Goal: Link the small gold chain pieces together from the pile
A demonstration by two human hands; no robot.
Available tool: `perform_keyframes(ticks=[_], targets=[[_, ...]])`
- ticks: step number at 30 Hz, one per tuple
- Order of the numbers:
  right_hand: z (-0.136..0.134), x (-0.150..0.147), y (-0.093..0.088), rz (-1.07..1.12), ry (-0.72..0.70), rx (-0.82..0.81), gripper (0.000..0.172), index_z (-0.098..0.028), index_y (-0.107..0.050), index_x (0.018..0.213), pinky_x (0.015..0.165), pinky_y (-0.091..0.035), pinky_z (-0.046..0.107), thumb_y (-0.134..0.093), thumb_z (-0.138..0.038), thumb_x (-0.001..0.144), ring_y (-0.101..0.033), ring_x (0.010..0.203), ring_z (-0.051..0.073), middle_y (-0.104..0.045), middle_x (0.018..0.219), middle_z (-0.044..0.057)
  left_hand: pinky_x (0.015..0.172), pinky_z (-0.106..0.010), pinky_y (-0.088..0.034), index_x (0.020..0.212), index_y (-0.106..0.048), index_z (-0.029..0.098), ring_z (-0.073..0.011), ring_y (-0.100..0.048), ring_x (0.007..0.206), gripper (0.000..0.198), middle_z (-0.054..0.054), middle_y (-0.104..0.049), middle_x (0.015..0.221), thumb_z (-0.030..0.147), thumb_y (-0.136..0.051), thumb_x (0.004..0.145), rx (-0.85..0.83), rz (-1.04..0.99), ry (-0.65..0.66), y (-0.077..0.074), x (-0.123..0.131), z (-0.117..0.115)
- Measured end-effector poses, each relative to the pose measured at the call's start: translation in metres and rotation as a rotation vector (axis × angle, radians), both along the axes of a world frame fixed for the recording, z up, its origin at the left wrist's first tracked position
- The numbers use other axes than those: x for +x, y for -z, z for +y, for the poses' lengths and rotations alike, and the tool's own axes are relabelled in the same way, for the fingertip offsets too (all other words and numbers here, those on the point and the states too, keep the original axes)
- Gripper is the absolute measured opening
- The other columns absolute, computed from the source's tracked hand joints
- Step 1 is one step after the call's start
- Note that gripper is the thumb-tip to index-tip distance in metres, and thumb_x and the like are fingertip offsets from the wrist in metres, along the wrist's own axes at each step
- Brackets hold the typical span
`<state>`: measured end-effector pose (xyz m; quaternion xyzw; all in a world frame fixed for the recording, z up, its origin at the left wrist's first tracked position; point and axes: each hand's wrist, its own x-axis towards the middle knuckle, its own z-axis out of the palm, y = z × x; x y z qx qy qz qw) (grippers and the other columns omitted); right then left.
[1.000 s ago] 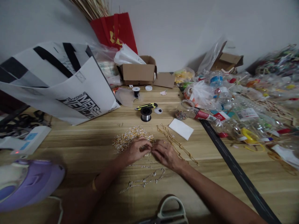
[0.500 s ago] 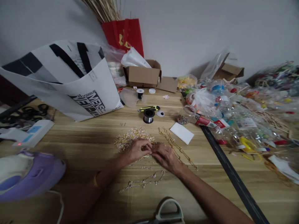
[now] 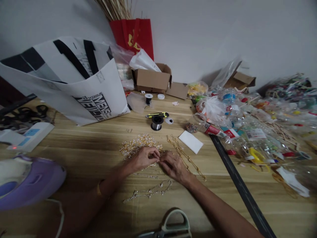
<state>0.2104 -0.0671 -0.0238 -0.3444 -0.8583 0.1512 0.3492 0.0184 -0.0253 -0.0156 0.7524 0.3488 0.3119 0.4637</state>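
My left hand is closed in a pinch, thumb against fingertips, at the near edge of a heap of silver and gold chain. Right beside it, my right hand also pinches, and the fingertips of both hands almost meet. Whatever they grip is too small to make out. Gold chains with beads lie stretched out to the right of my right hand. Nearer to me, a silver chain with several ornaments rests in a loop on the wooden table.
Scissors lie at the near edge. Beyond the heap are a wire spool, a yellow-black utility knife and a white card. Plastic bottles crowd the right; a purple iron and a white bag stand left.
The view has shifted slightly, so the things on the table appear a little further left. Both hands keep their pinch close together, with hardly any movement.
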Motion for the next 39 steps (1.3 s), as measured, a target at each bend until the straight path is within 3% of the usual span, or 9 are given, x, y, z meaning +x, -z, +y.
perform_keyframes(ticks=[25,39], targets=[[-0.003,-0.002,-0.003,-0.012,0.054,-0.035,0.004,-0.019,-0.052,0.09,0.066,-0.044,0.028,-0.052,-0.021,0.086,-0.056,0.073,0.016,-0.059,0.08,0.005,0.063,-0.02,-0.049,0.077,-0.065,0.012,-0.0127,-0.065,0.067,0.008,-0.003,-0.07,0.072,0.009,-0.063,0.069,-0.021,0.031,0.007,-0.01,0.003,-0.003],[-0.002,-0.001,-0.002,-0.023,0.0,-0.024,0.005,-0.019,-0.055,0.093,0.07,-0.047,0.03,-0.052,-0.02,0.089,-0.058,0.08,0.018,-0.061,0.084,0.007,0.063,-0.02,-0.049,0.077,-0.065,0.013,-0.012,-0.064,0.066,0.008,-0.001,-0.069,0.071,0.009,-0.062,0.07,0.001,0.051,0.017,-0.012,0.003,-0.005]])
